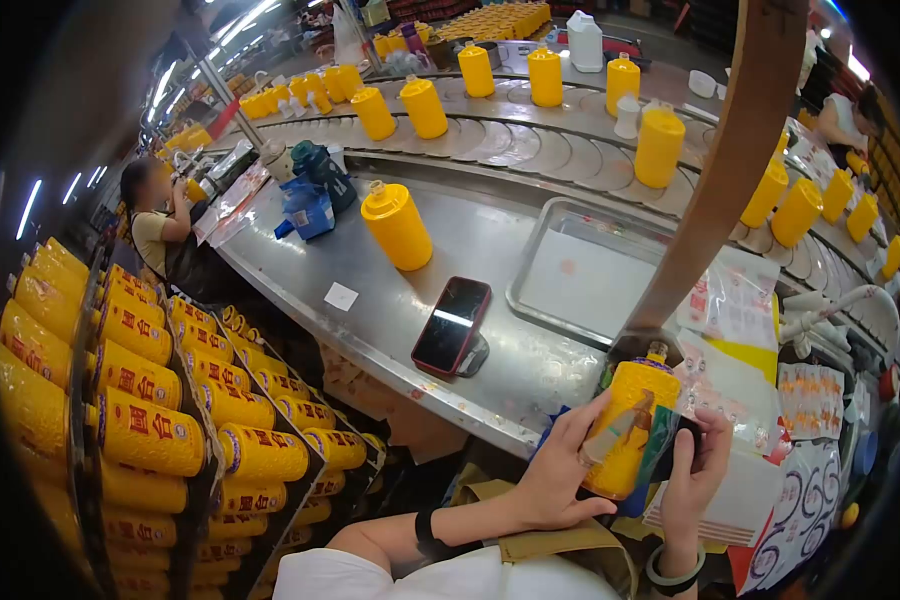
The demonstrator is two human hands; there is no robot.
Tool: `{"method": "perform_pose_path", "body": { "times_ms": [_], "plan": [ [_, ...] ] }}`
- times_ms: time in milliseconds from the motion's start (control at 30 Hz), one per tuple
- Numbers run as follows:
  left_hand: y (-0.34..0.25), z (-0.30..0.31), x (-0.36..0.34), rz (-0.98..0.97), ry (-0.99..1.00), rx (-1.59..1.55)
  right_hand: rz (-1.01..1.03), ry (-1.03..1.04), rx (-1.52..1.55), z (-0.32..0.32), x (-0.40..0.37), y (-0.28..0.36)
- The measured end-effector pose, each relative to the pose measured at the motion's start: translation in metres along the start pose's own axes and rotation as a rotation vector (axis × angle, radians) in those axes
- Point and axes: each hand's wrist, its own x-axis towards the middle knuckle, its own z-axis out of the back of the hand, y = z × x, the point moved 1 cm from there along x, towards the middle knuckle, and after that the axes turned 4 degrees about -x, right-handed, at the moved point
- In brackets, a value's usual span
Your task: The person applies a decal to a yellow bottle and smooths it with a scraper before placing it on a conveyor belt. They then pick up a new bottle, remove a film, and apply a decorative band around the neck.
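We find the yellow bottle [625, 430] held above the near edge of the metal table [475, 225], in front of the person's body, tilted a little, neck up, with a brown and green picture on its face. The left hand [568, 470], black band at the wrist, is curled round the bottle's left side, fingers on its wall and thumb near the base. The right hand [698, 462], with bracelets at the wrist, is part closed, pinching a dark green flat piece [657, 447] between thumb and fingers against the bottle's right side.

To the right we note stacked printed sheets [735, 400]. A wooden post [735, 150] rises just beyond the bottle; left of it lies a shallow metal tray [592, 270]. Further left we record a phone [452, 325], screen up on a dark round object, a small white paper [341, 296] and an upright yellow bottle with a bare neck [397, 228]. Blue containers [310, 208] stand near the table's far edge. Behind, the conveyor [510, 135] carries more yellow bottles. At lower left, racked bottles with red characters [150, 430] lie in rows; another person [160, 225] is beyond them.
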Motion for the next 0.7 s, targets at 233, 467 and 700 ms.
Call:
{"method": "perform_pose_path", "body": {
  "times_ms": [233,467,700],
  "plan": [
    [-0.023,-0.007,0.014,0.011,0.092,0.376,-0.09,-0.015,-0.102,0.011,0.011,-0.036],
    [-0.035,-0.023,0.023,0.005,0.179,0.574,-0.129,-0.056,0.016,0.032,0.015,-0.07],
    [-0.04,-0.028,0.025,0.0,0.203,0.748,-0.015,-0.11,-0.048,0.029,0.016,-0.066]
  ]
}}
